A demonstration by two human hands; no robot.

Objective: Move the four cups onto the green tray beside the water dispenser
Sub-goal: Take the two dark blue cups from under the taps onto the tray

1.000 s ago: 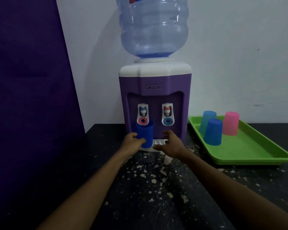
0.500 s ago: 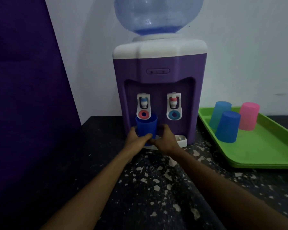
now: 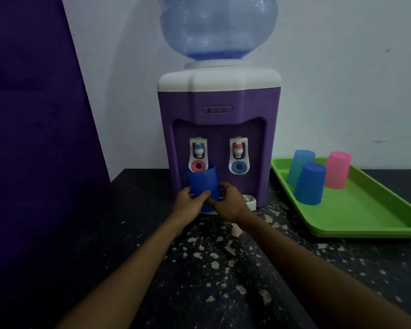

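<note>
A dark blue cup (image 3: 203, 181) stands upright under the left tap of the purple water dispenser (image 3: 220, 129). My left hand (image 3: 191, 201) wraps its lower left side and my right hand (image 3: 228, 201) wraps its lower right side, so both hold it. The cup's base is hidden behind my fingers. On the green tray (image 3: 356, 214) to the right of the dispenser stand three upside-down cups: a light blue cup (image 3: 299, 167), a second dark blue cup (image 3: 310, 184) and a pink cup (image 3: 337, 169).
A large clear water bottle (image 3: 217, 27) sits on top of the dispenser. A white drip tray (image 3: 250, 201) juts out at its base. A purple panel (image 3: 33, 138) fills the left side. The black speckled counter (image 3: 223, 269) runs toward me.
My right hand has moved left from the drip tray onto the blue cup, joining my left hand. The view has come closer to the dispenser.
</note>
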